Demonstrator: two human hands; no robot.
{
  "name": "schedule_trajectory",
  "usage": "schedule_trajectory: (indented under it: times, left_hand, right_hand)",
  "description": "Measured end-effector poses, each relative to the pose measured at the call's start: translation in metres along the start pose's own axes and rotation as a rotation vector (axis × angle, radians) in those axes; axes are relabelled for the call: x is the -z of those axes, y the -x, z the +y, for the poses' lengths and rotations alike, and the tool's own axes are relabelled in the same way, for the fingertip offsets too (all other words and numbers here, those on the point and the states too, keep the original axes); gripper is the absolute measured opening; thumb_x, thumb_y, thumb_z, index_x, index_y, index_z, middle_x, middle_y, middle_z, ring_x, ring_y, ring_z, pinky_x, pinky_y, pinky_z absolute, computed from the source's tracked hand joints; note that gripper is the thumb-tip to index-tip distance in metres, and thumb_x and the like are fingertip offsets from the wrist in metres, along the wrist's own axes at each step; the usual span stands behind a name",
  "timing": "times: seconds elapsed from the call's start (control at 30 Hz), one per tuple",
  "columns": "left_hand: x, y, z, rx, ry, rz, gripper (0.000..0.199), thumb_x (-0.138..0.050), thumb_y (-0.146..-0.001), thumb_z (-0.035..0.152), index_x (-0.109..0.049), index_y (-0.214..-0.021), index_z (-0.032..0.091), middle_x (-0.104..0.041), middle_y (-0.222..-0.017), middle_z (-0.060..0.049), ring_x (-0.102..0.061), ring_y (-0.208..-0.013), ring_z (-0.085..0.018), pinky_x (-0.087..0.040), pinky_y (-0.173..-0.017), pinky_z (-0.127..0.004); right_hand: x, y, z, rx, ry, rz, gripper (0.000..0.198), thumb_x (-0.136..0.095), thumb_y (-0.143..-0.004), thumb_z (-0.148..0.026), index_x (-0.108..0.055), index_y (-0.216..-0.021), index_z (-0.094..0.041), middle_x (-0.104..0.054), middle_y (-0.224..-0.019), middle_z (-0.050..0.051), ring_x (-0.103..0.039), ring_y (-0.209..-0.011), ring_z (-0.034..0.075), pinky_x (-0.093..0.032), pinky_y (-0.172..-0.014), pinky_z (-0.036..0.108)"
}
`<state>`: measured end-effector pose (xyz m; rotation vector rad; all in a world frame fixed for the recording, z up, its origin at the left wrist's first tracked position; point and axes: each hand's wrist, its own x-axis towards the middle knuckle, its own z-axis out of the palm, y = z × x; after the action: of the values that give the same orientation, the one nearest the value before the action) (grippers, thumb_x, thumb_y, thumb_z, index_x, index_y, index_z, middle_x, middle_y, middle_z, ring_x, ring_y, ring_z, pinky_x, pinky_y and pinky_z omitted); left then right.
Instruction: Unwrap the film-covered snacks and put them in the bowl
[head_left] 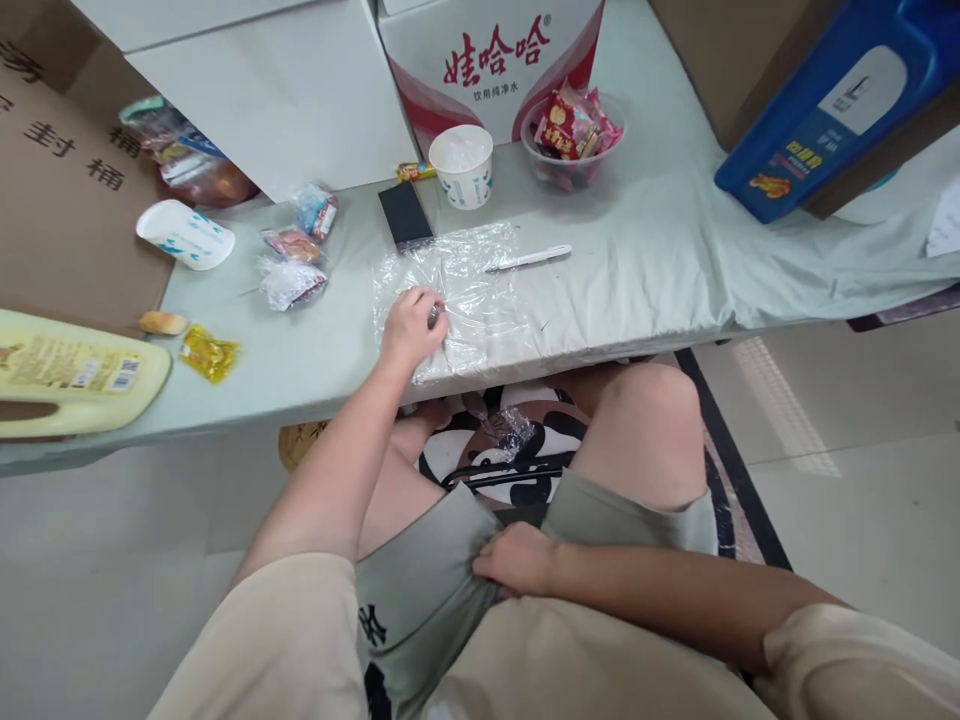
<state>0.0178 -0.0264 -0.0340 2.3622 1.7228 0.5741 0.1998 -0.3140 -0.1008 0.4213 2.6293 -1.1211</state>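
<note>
My left hand (412,325) rests on a sheet of clear plastic film (480,290) near the table's front edge. Its fingers are curled round a small, dark, shiny rounded thing (434,315), mostly covered by the hand. On my lap, against the grey shorts (435,560), lies my right hand (520,560) with curled fingers; whatever may be in them is hidden. Just beyond the film are a black phone (406,215) and a white pen (532,259). A paper cup (463,170) stands upright behind them.
A clear bowl (574,170) of wrapped snacks stands before a white carton (495,70). At left are a tipped paper cup (187,235), wrapped snacks (292,245), a small bread piece (163,323), a yellow wrapper (208,354) and a yellow jug (82,375). A blue bottle (810,130) is at right.
</note>
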Motion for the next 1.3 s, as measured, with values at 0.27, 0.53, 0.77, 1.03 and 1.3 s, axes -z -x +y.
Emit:
schedule_trajectory:
  times: [0.27,0.53,0.77,1.03,1.3]
  left_hand:
    - [-0.001,0.000,-0.001,-0.006,-0.015,0.016,0.012,-0.054,-0.088,0.018,-0.062,-0.096,0.022,-0.064,-0.108,-0.011,-0.058,-0.110,-0.029,-0.048,-0.100,-0.043]
    - [0.003,0.000,0.003,0.010,-0.019,-0.002,0.013,-0.054,-0.087,0.017,-0.063,-0.097,0.021,-0.065,-0.109,-0.011,-0.059,-0.109,-0.028,-0.048,-0.100,-0.043]
    - [0.002,0.000,0.002,0.002,-0.038,-0.009,0.015,-0.053,-0.088,0.018,-0.064,-0.099,0.021,-0.065,-0.111,-0.011,-0.059,-0.112,-0.029,-0.048,-0.100,-0.042]
    - [-0.002,0.002,0.000,-0.012,-0.068,0.014,0.016,-0.052,-0.089,0.018,-0.065,-0.098,0.021,-0.066,-0.112,-0.012,-0.059,-0.110,-0.030,-0.048,-0.098,-0.044]
    - [-0.001,0.000,0.001,-0.041,-0.111,-0.008,0.019,-0.050,-0.089,0.017,-0.065,-0.101,0.019,-0.065,-0.113,-0.015,-0.059,-0.110,-0.032,-0.048,-0.097,-0.044]
  right_hand:
    - [-0.015,0.000,-0.007,0.003,0.075,0.193,0.040,-0.072,-0.089,-0.044,-0.064,-0.117,-0.016,-0.071,-0.113,0.011,-0.069,-0.102,0.025,-0.055,-0.082,0.037]
    - [-0.002,0.018,-0.006,-0.038,0.140,0.114,0.020,-0.051,-0.099,-0.019,-0.068,-0.110,-0.016,-0.073,-0.097,0.009,-0.069,-0.080,0.020,-0.049,-0.061,0.030]
    - [0.024,0.005,0.004,0.084,-0.176,0.042,0.026,-0.057,-0.096,-0.031,-0.068,-0.114,-0.016,-0.071,-0.094,0.007,-0.062,-0.083,0.018,-0.046,-0.071,0.028]
    - [0.047,-0.034,0.044,0.055,-0.292,-0.136,0.037,-0.053,-0.100,-0.041,-0.068,-0.078,-0.015,-0.051,-0.062,-0.005,-0.047,-0.061,0.008,-0.039,-0.059,0.019]
    - [0.036,-0.035,0.066,0.040,0.081,0.009,0.036,-0.044,-0.102,-0.039,-0.071,-0.094,-0.017,-0.071,-0.078,0.008,-0.059,-0.071,0.020,-0.042,-0.071,0.034]
